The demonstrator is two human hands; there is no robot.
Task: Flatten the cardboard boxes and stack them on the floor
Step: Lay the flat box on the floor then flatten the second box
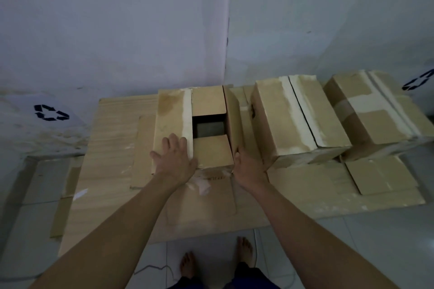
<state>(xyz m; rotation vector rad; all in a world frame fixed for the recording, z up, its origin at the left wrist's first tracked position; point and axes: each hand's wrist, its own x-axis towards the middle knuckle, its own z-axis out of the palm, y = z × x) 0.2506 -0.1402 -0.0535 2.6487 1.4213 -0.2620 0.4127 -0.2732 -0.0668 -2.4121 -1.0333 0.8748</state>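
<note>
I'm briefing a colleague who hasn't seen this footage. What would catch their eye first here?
The half-open cardboard box in the middle, its dark inside showing, with the left hand flat on its top flap and the right hand holding its right side. To its right stand two closed boxes, the nearer box and the taped box at the far right, all on flattened cardboard sheets spread over the floor.

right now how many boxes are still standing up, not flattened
3. The open box is under both hands, left hand flat on its flap. The middle box stands just to its right, and the far-right box beyond that. More may sit out of frame.
</note>
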